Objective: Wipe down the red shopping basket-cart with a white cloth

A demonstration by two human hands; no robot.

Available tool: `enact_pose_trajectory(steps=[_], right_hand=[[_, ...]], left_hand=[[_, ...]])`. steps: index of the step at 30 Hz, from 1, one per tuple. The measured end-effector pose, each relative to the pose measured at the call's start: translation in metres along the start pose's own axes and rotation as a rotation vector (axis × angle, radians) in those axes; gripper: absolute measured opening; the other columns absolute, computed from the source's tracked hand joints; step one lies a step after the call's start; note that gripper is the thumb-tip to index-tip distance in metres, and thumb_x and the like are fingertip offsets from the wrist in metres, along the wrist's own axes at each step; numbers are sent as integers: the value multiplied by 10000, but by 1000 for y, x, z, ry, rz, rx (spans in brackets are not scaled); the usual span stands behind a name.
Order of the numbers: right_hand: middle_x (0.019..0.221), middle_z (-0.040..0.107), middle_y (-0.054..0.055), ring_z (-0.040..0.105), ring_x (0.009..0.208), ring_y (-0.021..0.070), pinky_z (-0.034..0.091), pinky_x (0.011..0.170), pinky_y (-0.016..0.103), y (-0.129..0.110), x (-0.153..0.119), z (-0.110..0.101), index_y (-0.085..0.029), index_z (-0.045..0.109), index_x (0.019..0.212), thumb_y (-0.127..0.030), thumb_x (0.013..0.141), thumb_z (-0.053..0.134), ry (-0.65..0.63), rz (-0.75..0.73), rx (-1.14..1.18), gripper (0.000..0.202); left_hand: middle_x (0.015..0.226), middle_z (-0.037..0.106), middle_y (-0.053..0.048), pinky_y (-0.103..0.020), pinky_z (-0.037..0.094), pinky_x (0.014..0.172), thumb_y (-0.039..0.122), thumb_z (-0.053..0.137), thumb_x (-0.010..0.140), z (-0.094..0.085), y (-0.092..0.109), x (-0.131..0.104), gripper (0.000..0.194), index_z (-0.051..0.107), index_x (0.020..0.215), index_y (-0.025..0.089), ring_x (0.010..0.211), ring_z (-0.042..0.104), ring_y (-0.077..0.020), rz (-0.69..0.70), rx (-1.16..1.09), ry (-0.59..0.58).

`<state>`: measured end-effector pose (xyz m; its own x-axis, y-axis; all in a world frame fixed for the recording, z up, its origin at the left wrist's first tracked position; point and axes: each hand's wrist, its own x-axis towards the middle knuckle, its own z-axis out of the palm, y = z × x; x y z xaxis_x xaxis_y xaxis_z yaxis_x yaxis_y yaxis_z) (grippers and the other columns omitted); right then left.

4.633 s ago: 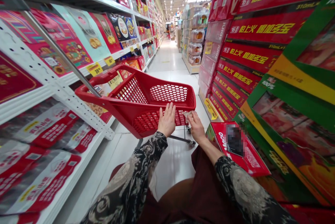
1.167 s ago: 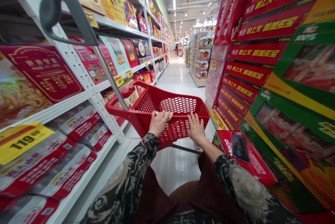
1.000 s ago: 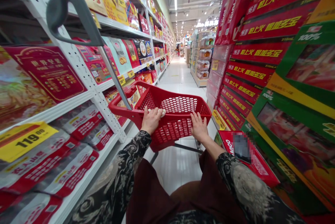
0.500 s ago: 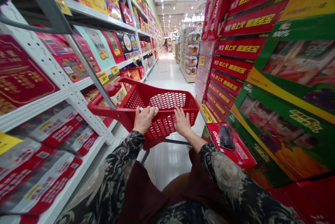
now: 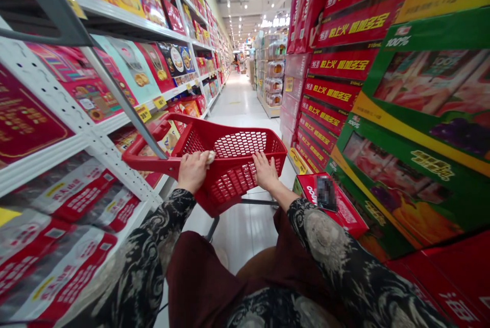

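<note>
In front of me stands a red plastic shopping cart [image 5: 168, 166], turned sideways, with its handle end at the left and its perforated basket at the right. My left hand [image 5: 193, 170] is closed over the near rim, close to the handle end. A small whitish crumpled thing [image 5: 210, 157], perhaps tissue, sticks out by its fingers. Farther right, my right hand [image 5: 265, 170] grips the same rim, its fingers hooked over the top and slightly apart. The part of the basket's inside that I can see shows no goods.
White shelves [image 5: 115, 126] with boxed and bagged goods line the left. Red drink cartons [image 5: 337, 66] and green juice boxes [image 5: 394, 169] are stacked at the right. A red box [image 5: 346, 215] juts out low there. A tiled aisle [image 5: 239, 95] runs ahead, with a distant person.
My left hand has slid left along the cart's rim toward the handle end. My right hand stays on the rim. The view has shifted slightly, so the surroundings appear farther left.
</note>
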<state>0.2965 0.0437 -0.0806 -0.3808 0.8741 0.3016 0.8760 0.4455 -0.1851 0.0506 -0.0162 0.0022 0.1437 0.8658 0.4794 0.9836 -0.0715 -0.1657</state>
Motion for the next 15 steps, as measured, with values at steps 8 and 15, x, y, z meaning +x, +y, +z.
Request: enact_pose_trajectory(steps=[8, 15], right_hand=[[1525, 210, 129, 132, 1409, 296, 131, 1094, 600, 3, 9, -12, -118, 265, 1434, -163, 762, 505, 26, 138, 10, 715], [1520, 232, 115, 138, 1408, 262, 184, 1095, 567, -12, 9, -5, -124, 269, 1429, -178, 775, 478, 49, 70, 103, 689]], left_hand=[[1151, 610, -81, -554, 176, 1065, 222, 314, 896, -8, 16, 7, 371, 506, 1213, 247, 1001, 577, -243, 84, 26, 37], [1154, 593, -139, -573, 163, 1064, 208, 258, 902, -28, 10, 16, 409, 500, 1230, 172, 998, 581, -272, -20, 56, 96]])
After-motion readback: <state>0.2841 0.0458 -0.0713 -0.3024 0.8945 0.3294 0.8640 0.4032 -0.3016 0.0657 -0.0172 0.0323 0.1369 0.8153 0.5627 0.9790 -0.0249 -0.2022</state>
